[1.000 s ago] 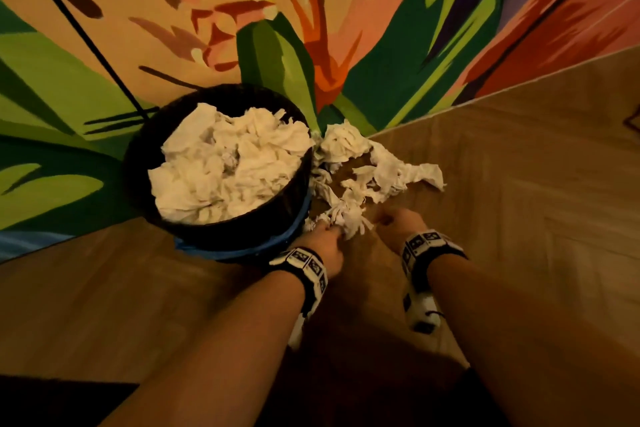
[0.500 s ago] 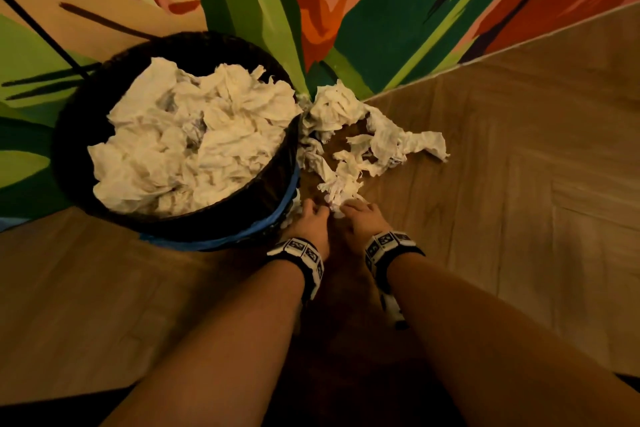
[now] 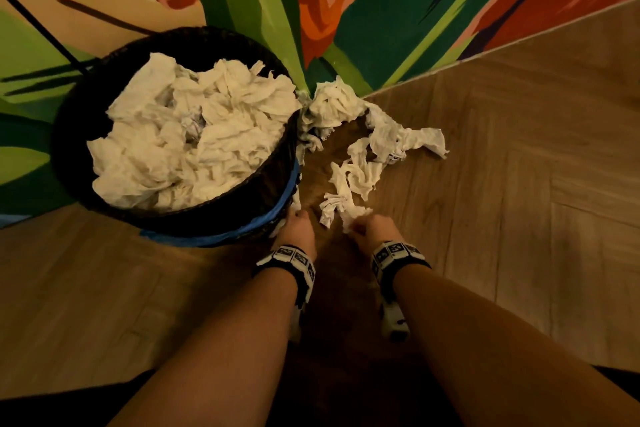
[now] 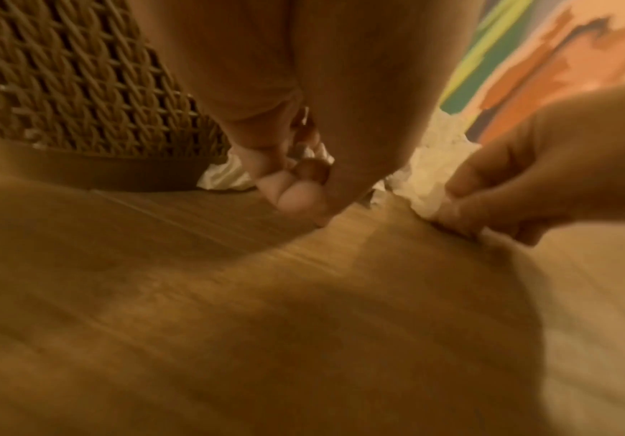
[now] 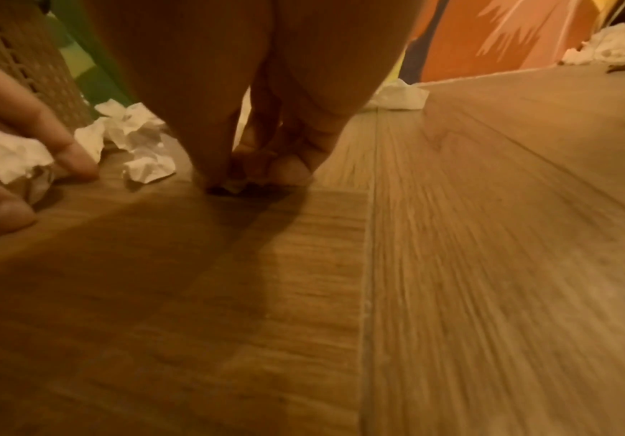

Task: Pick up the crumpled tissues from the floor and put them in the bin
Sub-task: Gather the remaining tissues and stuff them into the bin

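Observation:
A dark woven bin (image 3: 242, 204) stands on the floor against the wall, heaped with white tissues (image 3: 194, 135). Several crumpled tissues (image 3: 349, 180) lie on the floor to its right. My left hand (image 3: 296, 225) is at the foot of the bin (image 4: 79, 88); the right wrist view shows its fingers (image 5: 72, 159) and thumb closed around a crumpled tissue (image 5: 8, 159). My right hand (image 3: 370, 229) is a little to the right, pinching the nearest tissue (image 4: 430, 200) against the floor. Its fingertips (image 5: 288, 171) point down at the boards.
A brightly painted wall (image 3: 381, 10) meets the wood floor (image 3: 519, 218) right behind the bin. A larger wad (image 3: 336, 104) lies in the corner by the bin. More tissues (image 5: 617, 47) lie further along the wall at the right. A black cable (image 3: 34, 24) runs down the wall.
The hands, side by side half a second ago, have moved apart: the left one to the bin's foot, the right one onto the nearest tissue, which it now pinches.

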Demonstrator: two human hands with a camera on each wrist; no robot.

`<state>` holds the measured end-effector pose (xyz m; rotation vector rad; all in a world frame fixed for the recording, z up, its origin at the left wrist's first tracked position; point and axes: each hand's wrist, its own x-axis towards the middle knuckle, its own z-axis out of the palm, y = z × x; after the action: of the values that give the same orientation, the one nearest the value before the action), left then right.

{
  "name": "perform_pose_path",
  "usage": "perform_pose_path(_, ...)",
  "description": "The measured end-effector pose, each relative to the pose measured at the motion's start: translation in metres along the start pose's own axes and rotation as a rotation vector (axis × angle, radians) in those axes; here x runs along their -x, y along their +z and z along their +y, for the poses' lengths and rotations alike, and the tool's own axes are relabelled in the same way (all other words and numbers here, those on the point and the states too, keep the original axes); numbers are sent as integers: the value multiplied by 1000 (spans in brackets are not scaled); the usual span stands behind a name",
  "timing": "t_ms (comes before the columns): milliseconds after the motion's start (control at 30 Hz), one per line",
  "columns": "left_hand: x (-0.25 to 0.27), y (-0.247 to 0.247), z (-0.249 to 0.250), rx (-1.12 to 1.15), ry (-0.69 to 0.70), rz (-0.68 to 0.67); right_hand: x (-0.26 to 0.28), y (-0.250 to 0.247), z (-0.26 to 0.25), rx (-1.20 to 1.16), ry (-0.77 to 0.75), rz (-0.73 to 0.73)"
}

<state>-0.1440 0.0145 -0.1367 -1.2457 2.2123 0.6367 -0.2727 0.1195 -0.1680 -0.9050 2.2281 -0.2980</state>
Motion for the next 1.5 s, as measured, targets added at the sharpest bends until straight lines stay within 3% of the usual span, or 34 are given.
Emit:
perform_pose_path(167, 6, 3, -1, -262, 65, -30, 11, 1, 4, -194, 60, 68)
perform_pose_path(300, 12, 11, -10, -163, 157, 180, 19, -6, 8, -522, 252, 286)
perform_pose_path(433, 18, 17, -7, -75, 246, 338, 23, -19, 18, -721, 422, 341)
perform_pose_path(567, 14, 13, 7, 153, 358, 255, 20, -22, 22, -890, 399, 357)
perform_pose_path(700, 7, 22, 15, 58, 427, 8, 17, -21, 18, -930, 303, 432)
perform_pose_path(900, 7, 36, 10, 73, 261, -6, 19, -20, 19, -847, 391, 289)
perform_pose_path(1033, 10, 30, 0, 75, 203, 201, 20, -10, 20, -705, 327, 213)
perform_pose_path(1133, 8, 27, -2, 138, 137, 296, 20, -3, 15, -734, 336, 187)
perform_pose_path(1300, 1, 35, -2, 212, -43, 198, 22, 3, 11, -768, 319, 109)
perform_pose_path(1500, -2, 37, -10, 183, -55, 163, 29, -2, 7, -842, 344, 72)
